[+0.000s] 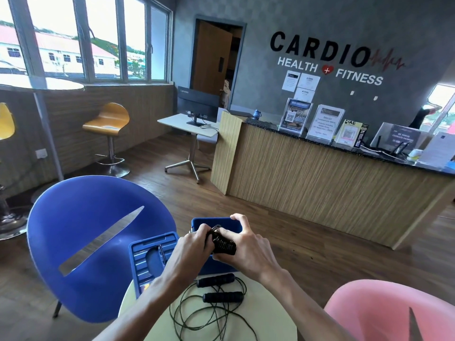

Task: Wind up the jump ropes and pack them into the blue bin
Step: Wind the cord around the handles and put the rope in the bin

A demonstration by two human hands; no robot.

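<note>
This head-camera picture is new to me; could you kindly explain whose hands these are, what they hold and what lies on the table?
There is no machine here: a camera worn on a person's head looks down at their own two bare hands. The left hand and right hand together grip a wound jump rope above the open blue bin. On the round table lies a second, unwound jump rope with black handles, and the bin's blue lid lies to the left. A blue chair stands behind.
</note>
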